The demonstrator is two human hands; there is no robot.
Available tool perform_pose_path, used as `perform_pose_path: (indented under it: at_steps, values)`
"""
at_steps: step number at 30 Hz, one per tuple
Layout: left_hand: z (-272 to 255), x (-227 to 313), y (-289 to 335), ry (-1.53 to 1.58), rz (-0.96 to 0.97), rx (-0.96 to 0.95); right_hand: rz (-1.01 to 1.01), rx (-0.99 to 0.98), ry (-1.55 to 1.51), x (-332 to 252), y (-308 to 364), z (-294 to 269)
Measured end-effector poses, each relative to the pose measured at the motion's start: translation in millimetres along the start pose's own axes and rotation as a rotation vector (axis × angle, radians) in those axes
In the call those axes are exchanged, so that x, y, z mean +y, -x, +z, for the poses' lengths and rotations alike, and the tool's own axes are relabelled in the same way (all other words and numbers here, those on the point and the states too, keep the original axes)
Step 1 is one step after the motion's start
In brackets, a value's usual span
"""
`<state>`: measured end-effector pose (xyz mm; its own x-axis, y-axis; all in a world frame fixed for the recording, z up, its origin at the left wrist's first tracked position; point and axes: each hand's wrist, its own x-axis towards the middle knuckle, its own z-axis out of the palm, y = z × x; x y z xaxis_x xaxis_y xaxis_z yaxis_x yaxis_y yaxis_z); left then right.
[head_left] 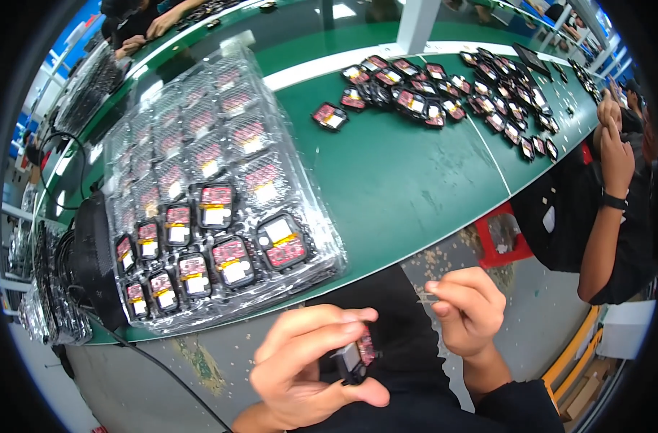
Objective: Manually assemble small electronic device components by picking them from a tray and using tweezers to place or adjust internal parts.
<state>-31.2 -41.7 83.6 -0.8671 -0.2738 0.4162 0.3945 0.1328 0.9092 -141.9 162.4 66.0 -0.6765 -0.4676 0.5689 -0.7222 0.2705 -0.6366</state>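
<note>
My left hand (307,361) is closed around the edges of a small black-cased electronic module (356,355), tilted on its side over my lap. Its red circuit board and a grey block face toward the right. To the right, my right hand (467,310) is pinched, thumb against forefinger, apart from the module. A thin, pale sliver shows at its fingertips, too small to name. Beyond my left hand lies a clear plastic blister tray (321,252) on the green table. Similar modules (282,242) sit in its nearest pockets, and more show hazily under a clear cover layer farther back.
Loose modules (412,101) are heaped along the far side of the green table (386,195). A co-worker's arm (603,231) is at the right, near a red stool (498,238). Black cables (163,372) hang at the left, and pale scraps litter the floor (444,260).
</note>
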Motion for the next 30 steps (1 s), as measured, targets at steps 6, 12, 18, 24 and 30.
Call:
perform_pose_path:
  at_steps: [6,12,18,24,30]
  values:
    - [-43,24,-61,-0.695,0.234,0.086,0.043,0.087,-0.001,20,-17,9]
    - [-43,21,-117,-0.964,0.013,0.103,0.025,0.145,0.036,37,-71,30]
    - [-31,17,-119,-1.124,-0.013,0.124,0.226,0.005,-0.106,57,-96,46]
    - [-31,19,-115,-1.266,-0.016,0.071,0.315,-0.043,-0.111,57,-98,45]
    - [-40,20,-114,-1.179,-0.072,0.069,0.285,-0.032,-0.116,57,-98,47]
